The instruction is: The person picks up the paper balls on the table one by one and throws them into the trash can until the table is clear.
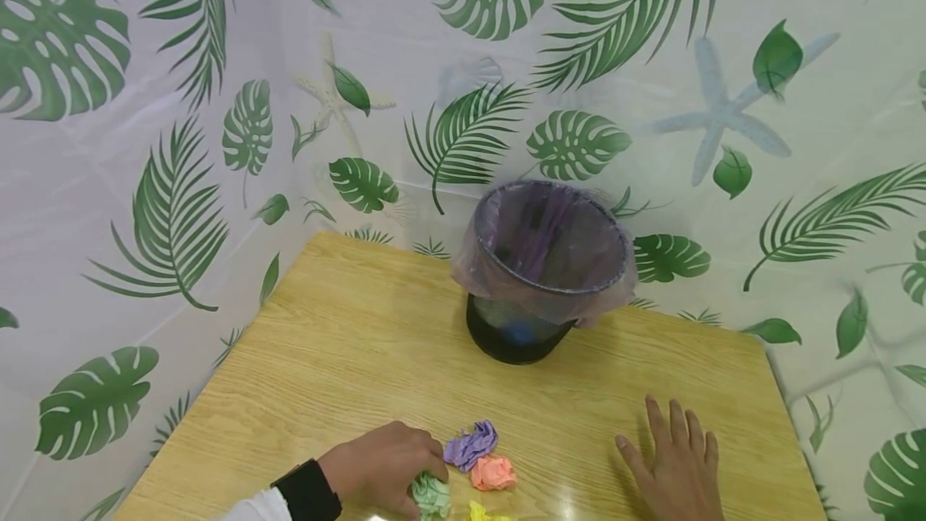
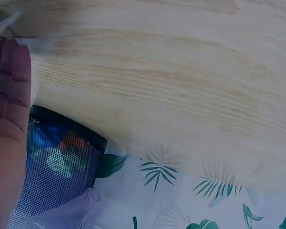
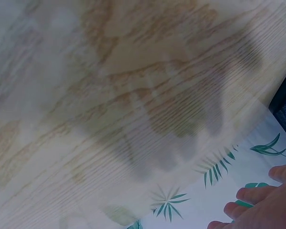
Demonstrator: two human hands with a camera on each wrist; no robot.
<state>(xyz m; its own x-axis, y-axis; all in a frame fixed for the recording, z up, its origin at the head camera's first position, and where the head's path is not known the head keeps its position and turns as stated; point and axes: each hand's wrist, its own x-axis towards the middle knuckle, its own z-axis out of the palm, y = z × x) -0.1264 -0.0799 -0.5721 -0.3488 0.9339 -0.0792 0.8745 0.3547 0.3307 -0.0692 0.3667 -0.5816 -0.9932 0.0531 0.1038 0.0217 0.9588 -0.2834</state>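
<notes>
Nr the front edge of the desk [image 1: 347, 360], a person's L hand [image 1: 391, 457] pinches crumpled green paper [image 1: 432, 497], w/ purple paper [image 1: 472, 446], orange paper [image 1: 494, 473] & yellow paper [image 1: 483, 514] close by. R hand [image 1: 678, 469], fingers spread & holding 0, is toward the R edge; lined mesh bin [image 1: 515, 344] stands nr the far edge.
</notes>
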